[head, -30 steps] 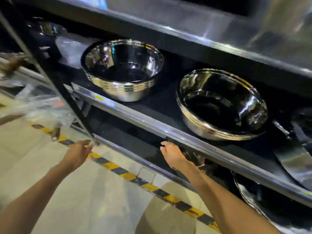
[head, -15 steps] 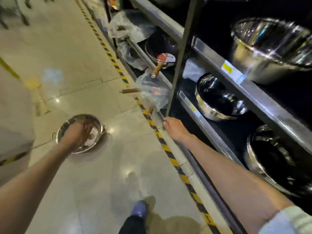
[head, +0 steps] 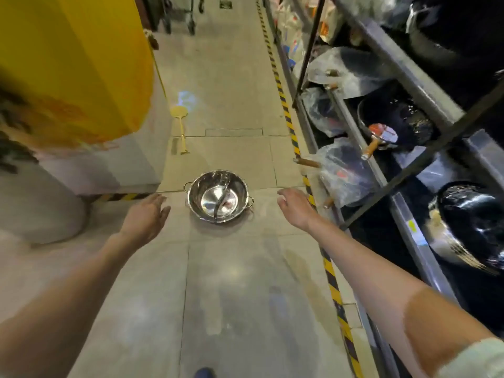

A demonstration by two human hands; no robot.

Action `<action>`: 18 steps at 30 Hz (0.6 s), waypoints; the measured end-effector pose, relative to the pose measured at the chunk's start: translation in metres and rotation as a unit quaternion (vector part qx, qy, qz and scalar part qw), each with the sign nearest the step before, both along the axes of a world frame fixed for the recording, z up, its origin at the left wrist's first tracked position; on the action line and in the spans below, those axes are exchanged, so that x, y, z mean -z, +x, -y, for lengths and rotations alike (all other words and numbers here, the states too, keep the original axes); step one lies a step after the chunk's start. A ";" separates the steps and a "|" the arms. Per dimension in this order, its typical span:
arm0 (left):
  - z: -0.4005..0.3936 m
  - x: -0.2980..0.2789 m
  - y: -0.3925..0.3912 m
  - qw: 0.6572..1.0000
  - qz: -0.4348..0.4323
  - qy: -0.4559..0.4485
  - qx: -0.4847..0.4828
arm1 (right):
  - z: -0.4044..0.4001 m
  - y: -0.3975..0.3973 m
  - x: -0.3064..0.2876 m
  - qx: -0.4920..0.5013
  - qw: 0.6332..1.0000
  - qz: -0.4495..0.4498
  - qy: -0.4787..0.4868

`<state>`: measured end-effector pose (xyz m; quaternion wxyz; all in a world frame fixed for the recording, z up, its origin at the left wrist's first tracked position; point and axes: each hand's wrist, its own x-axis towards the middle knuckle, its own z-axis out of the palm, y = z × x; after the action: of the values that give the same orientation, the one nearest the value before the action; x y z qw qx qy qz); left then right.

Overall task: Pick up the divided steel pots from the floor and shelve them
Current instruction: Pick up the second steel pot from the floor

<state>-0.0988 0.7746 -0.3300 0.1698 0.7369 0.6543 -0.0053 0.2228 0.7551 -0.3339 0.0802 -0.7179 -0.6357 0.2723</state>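
- Reaching out low over the pale tiled floor (head: pixel 231 282), the left hand (head: pixel 146 218) has its fingers straight and loosely spread, holding nothing, just left of the pot.
- The round shiny steel pot with a curved divider wall and two small side handles (head: pixel 218 196) sits upright on the floor between both hands, touched by neither; both its compartments look bare.
- The right hand (head: pixel 296 207) hangs relaxed, fingers loosely bent, gripping nothing, near the yellow-and-black striped floor tape (head: pixel 328 271).
- The dark metal shelving rack (head: pixel 409 230) on the right carries a black wooden-handled pan (head: pixel 395 124), plastic-wrapped pans and a shiny steel bowl (head: pixel 474 219).
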 end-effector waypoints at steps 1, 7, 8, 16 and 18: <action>-0.003 0.001 -0.008 1.000 0.003 -0.004 -0.006 | -0.004 -0.010 0.001 -0.005 1.000 0.003 -0.004; -0.031 0.010 -0.039 1.000 0.013 -0.014 0.003 | -0.036 -0.048 0.009 -0.025 0.999 0.017 -0.027; -0.037 0.013 -0.042 1.000 0.015 -0.016 0.007 | -0.042 -0.053 0.011 -0.026 0.999 0.018 -0.028; -0.093 0.038 -0.058 0.999 0.027 -0.039 0.015 | -0.096 -0.076 0.036 -0.009 0.999 0.012 -0.047; -0.114 0.045 -0.060 0.998 0.030 -0.046 0.007 | -0.117 -0.072 0.044 -0.006 0.999 0.017 -0.052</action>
<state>-0.1589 0.8887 -0.3747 0.2227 0.7330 0.6425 -0.0148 0.1505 0.8724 -0.3779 0.0307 -0.7215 -0.6265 0.2934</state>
